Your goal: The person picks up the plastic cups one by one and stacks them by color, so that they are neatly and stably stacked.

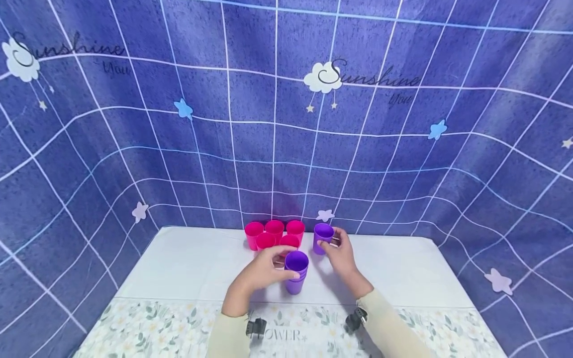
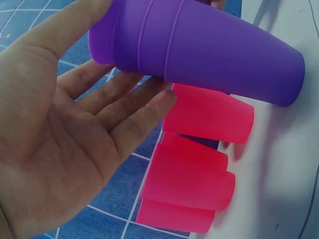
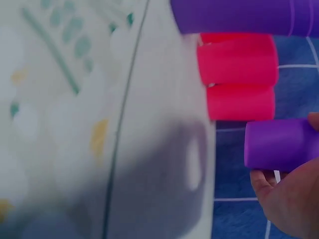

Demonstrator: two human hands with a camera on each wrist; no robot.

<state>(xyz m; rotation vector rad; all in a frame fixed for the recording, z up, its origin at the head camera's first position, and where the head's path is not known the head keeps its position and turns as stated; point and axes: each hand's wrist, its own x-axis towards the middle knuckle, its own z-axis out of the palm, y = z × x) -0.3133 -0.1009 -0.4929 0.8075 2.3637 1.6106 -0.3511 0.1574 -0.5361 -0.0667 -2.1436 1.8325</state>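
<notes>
My left hand [image 1: 264, 269] holds a stack of nested purple cups [image 1: 294, 286] near the rims, thumb on the near side and fingertips behind. In the left wrist view the stack [image 2: 224, 55] shows several rim lines and tapers to its base. Whether that base touches the table is unclear. My right hand [image 1: 342, 254] grips a single purple cup [image 1: 323, 233], upright, farther back and to the right. In the right wrist view this cup's [image 3: 279, 144] base appears raised off the table. Several pink cups [image 1: 274, 229] stand upright close together, behind and left of the stack.
A white table [image 1: 192, 263] carries everything, with a floral cloth [image 1: 156, 328] along its near edge. Behind it and at both sides hangs a blue gridded curtain [image 1: 250, 139] with clouds and stars. Dark wrist devices [image 1: 256, 326] sit on both sleeves.
</notes>
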